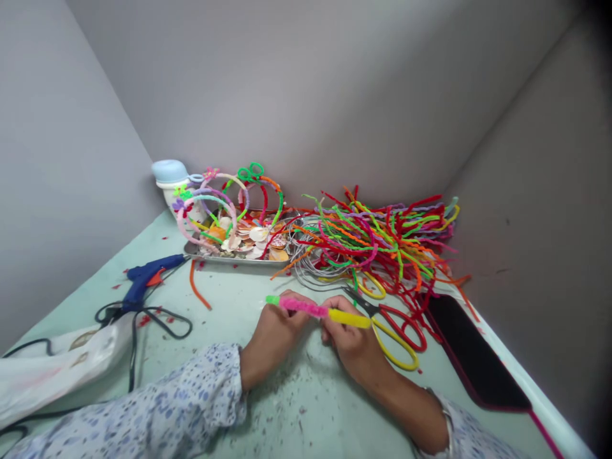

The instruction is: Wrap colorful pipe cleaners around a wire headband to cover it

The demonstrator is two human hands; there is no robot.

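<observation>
Between my hands, above the middle of the table, is a fuzzy pipe-cleaner-wrapped band with a green end, a pink middle and a yellow end. My left hand is closed around its pink part near the green end. The fingers of my right hand pinch it where pink meets yellow. Part of the band is hidden by my fingers, so its full shape is unclear. Just right of my right hand lie scissors with red handles and another pair with yellow handles.
A metal tray at the back holds shells and several wrapped headbands. Beside it are a white bottle, grey wire and piled pipe cleaners. A blue glue gun and plastic bag lie left, a phone right.
</observation>
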